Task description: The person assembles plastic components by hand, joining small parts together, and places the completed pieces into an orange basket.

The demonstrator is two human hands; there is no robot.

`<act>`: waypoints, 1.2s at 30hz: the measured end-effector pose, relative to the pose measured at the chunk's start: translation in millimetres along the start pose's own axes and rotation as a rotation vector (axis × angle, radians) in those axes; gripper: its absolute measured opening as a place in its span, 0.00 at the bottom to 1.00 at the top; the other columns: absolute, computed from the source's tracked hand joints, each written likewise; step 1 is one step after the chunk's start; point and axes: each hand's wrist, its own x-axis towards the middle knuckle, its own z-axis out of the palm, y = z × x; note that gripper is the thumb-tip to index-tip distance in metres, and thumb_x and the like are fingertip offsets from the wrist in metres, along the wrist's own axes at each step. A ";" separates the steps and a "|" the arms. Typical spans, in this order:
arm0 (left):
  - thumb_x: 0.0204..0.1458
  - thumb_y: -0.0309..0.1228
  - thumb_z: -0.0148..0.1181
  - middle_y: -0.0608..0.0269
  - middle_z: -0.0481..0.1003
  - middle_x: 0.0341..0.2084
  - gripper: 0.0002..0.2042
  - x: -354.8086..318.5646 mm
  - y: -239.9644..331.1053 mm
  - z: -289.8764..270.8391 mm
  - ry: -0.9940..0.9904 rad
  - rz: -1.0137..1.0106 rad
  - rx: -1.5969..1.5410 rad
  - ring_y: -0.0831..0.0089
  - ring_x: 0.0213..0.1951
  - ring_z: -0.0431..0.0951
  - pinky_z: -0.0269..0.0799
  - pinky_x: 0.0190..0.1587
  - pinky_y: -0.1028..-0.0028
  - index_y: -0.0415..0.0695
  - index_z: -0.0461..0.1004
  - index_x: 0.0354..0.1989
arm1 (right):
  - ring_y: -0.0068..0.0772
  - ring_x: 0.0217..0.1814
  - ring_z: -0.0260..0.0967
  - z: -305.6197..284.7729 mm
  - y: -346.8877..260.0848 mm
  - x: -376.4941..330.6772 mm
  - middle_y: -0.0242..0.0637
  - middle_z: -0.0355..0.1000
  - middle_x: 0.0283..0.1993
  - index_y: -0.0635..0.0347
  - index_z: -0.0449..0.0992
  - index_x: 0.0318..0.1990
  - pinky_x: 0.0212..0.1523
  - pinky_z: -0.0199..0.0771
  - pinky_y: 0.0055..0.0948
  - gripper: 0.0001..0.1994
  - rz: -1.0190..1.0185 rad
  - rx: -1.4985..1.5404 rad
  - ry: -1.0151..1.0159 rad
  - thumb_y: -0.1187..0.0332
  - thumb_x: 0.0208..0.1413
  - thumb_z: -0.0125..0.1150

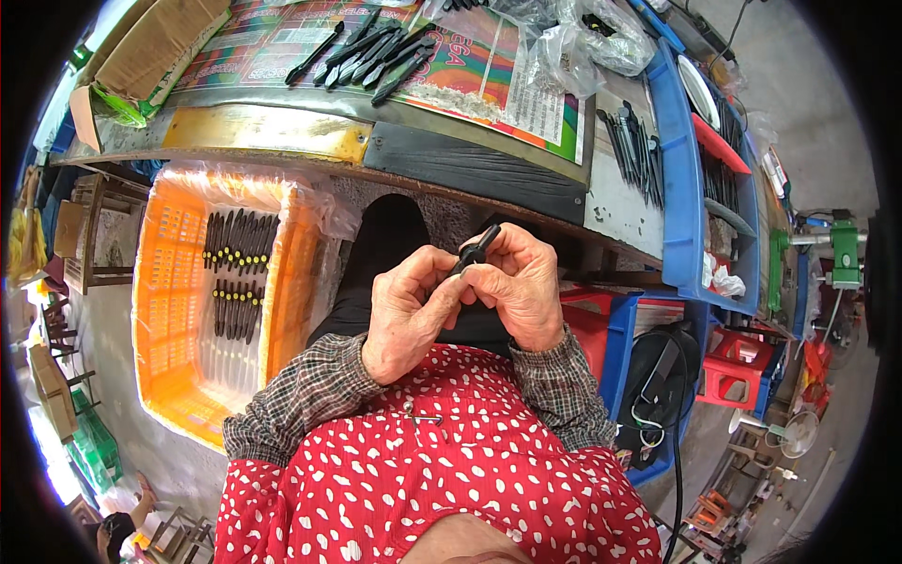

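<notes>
A small black pen-shaped piece [483, 242] is held between both hands, tilted up to the right, with a wider dark part at its middle. My left hand [407, 308] pinches its lower end between thumb and fingers. My right hand [522, 285] grips it from the other side, fingers curled round it. Its lower end is partly hidden by the fingertips. Both hands are over my lap, just in front of the worktable edge [470, 155]. To the left, an orange basket [160, 310] holds two rows of black pen-shaped pieces [241, 240] with yellow spots.
A loose pile of black pieces [368, 58] lies on the printed table cover, near whitish granules [451, 101]. More dark sticks [631, 150] sit beside a blue bin [678, 179] at the right. Clear plastic bags [587, 42] and an opened cardboard box [155, 52] rest on the table.
</notes>
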 end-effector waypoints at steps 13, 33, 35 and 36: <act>0.58 0.22 0.54 0.66 0.75 0.23 0.02 -1.5 -2.2 -1.5 -0.015 -0.039 -0.080 0.89 0.19 0.67 0.61 0.20 0.87 0.37 0.70 0.36 | 0.14 0.22 0.64 -4.5 3.5 4.6 0.31 0.71 0.29 0.65 0.72 0.35 0.18 0.58 0.11 0.09 0.062 0.003 -0.021 0.79 0.46 0.66; 0.58 0.23 0.53 0.66 0.75 0.24 0.02 -3.3 -6.5 -2.5 -0.016 -0.045 -0.035 0.89 0.20 0.68 0.62 0.20 0.87 0.37 0.70 0.36 | 0.14 0.20 0.63 -6.5 8.9 3.7 0.32 0.70 0.28 0.66 0.72 0.34 0.17 0.61 0.12 0.09 0.031 -0.010 -0.035 0.79 0.46 0.66; 0.58 0.23 0.53 0.66 0.75 0.24 0.02 -3.6 -6.7 -2.5 -0.014 -0.040 -0.034 0.88 0.19 0.68 0.62 0.20 0.87 0.37 0.70 0.36 | 0.14 0.20 0.64 -7.4 7.8 3.3 0.32 0.70 0.28 0.66 0.72 0.33 0.18 0.61 0.12 0.08 0.040 -0.002 -0.033 0.80 0.46 0.66; 0.58 0.23 0.53 0.66 0.75 0.24 0.02 -3.8 -6.5 -2.2 -0.018 -0.043 -0.032 0.88 0.19 0.68 0.62 0.20 0.87 0.37 0.70 0.36 | 0.14 0.20 0.64 -7.6 7.3 3.2 0.32 0.70 0.28 0.66 0.72 0.33 0.18 0.62 0.12 0.08 0.048 0.005 -0.031 0.80 0.46 0.65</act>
